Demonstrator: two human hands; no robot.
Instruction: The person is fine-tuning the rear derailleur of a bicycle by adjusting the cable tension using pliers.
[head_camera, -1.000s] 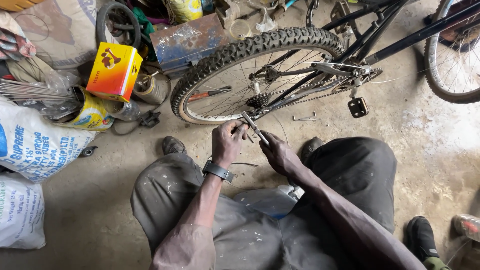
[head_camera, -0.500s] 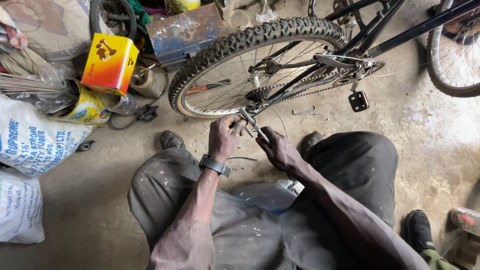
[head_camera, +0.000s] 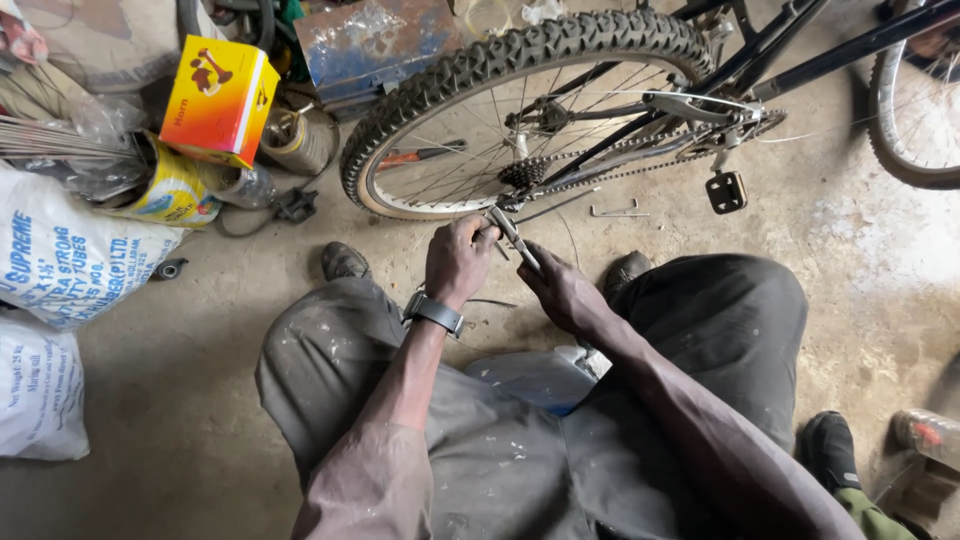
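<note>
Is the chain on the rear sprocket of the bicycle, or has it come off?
On. The chain wraps the small sprocket at the middle of the wheel.

illumination is soft, diffuse daylight, moderately bright. the concrete floor (head_camera: 860, 260) at right is brightest, with a pale washed-out patch; the lower left is dimmer. shadows are faint and soft-edged, darkest beneath the rear wheel (head_camera: 520, 110) and between the knees. focus is sharp centrally. wide-angle distortion bends lines and stretches objects at the frame edges. no motion blur is evident.
</note>
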